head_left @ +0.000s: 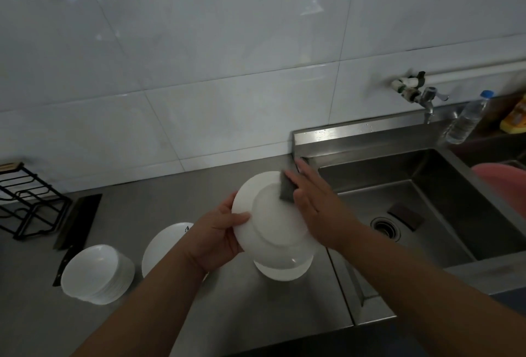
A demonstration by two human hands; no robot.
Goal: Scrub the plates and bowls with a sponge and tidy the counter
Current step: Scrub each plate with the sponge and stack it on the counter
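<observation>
Centrally, the left grip [216, 231] pinches the rim of a white plate [273, 214], tilted underside-up above the steel table [227, 314]; the right grip [316, 200], fingers flat, presses a grey sponge [287, 187] on its far edge. Stacked bowls [96, 274] lie left, sink [427, 186] right, tiled wall [199, 72] behind.

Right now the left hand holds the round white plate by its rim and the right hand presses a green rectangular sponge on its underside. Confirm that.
One slip: the head view shows a dark grey rectangular sponge, not green. The left hand does hold the round white plate by its rim, and the right hand presses the sponge on its underside.
</observation>
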